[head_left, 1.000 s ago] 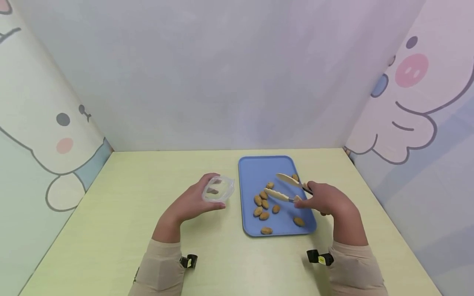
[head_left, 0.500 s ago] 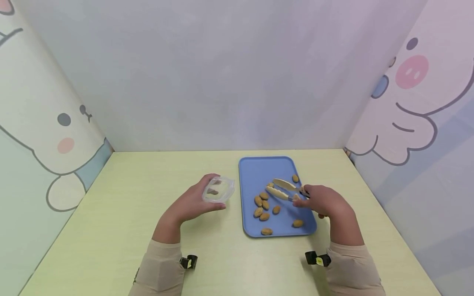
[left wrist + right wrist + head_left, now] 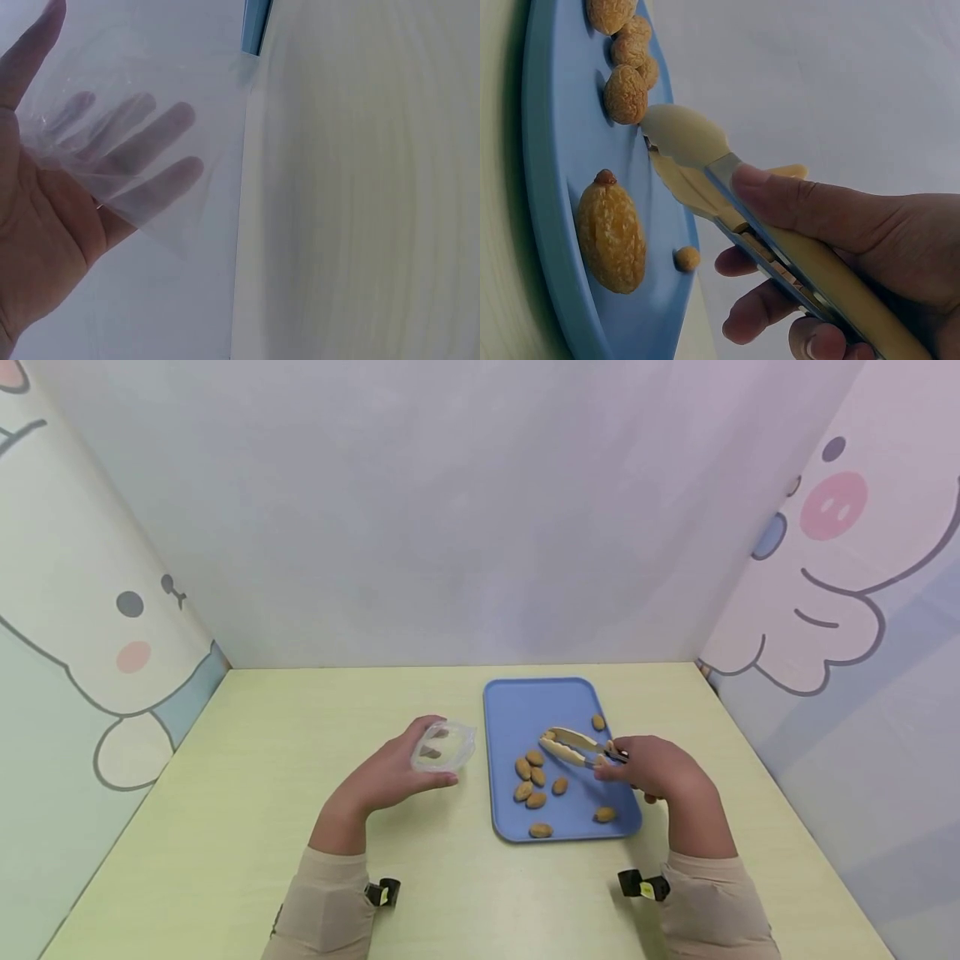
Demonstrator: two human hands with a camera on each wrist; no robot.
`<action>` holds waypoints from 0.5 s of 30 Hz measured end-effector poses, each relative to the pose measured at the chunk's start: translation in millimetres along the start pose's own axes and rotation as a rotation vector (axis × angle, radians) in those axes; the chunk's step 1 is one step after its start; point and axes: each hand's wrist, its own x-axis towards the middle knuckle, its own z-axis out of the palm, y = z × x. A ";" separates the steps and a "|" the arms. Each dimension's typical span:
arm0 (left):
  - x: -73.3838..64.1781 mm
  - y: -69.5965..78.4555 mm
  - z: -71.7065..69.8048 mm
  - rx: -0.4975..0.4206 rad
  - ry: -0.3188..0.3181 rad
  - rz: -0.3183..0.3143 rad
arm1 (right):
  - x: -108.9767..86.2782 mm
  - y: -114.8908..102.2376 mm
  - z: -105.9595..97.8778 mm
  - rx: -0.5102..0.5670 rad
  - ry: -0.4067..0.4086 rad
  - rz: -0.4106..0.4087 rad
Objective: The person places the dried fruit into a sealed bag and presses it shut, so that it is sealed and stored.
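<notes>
- Squeezed tongs (image 3: 567, 752) narrower in right hand (image 3: 660, 767) within last second.
- Apparently caught brown piece (image 3: 551, 736) midway between side edges of tray (image 3: 521, 703).
- Gripped clear container (image 3: 457, 747) in left hand (image 3: 393, 770), beyond left edge.

Both forearms, beige-sleeved, enter from the bottom of the head view, wrists bare and bent inward. Left hand (image 3: 386, 772): raised in a holding pose, palm toward its wrist camera, four fingers spread and extended, thumb (image 3: 30, 60) set well apart and opposite. Right hand (image 3: 660, 766): in a firm grip, thumb (image 3: 802, 201) nearly straight and pressing from one side, fingers (image 3: 757, 309) curled on the other.
</notes>
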 end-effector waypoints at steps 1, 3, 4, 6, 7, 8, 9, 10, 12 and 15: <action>-0.4 0.2 0.0 0.002 -0.001 -0.001 | 0.5 0.0 0.1 -0.005 0.001 0.003; -0.6 0.4 0.1 0.001 -0.004 0.000 | 0.4 0.2 -0.2 -0.026 0.005 -0.004; -0.7 0.5 0.2 0.000 -0.005 0.002 | 0.2 0.2 -0.6 -0.041 0.009 -0.012; -0.9 1.0 0.1 0.002 -0.007 0.002 | -0.3 0.0 -0.8 -0.071 0.020 -0.025; -1.0 1.1 0.0 0.001 -0.007 0.002 | -0.8 0.0 -1.0 -0.083 0.025 -0.033; -1.1 1.1 0.2 0.000 -0.008 0.001 | -1.4 0.0 -1.4 -0.093 0.031 -0.042; -1.2 1.1 0.3 0.000 -0.008 0.000 | -1.6 0.1 -1.6 -0.098 0.037 -0.047; -1.2 0.9 0.3 0.000 -0.009 0.001 | -1.8 0.1 -1.8 -0.098 0.043 -0.051; -1.0 0.2 0.6 -0.007 -0.008 0.005 | -2.6 0.2 -2.6 -0.088 0.055 -0.057; -0.5 -1.3 1.4 -0.017 -0.008 0.012 | -3.4 -0.3 -4.8 -0.070 0.075 -0.072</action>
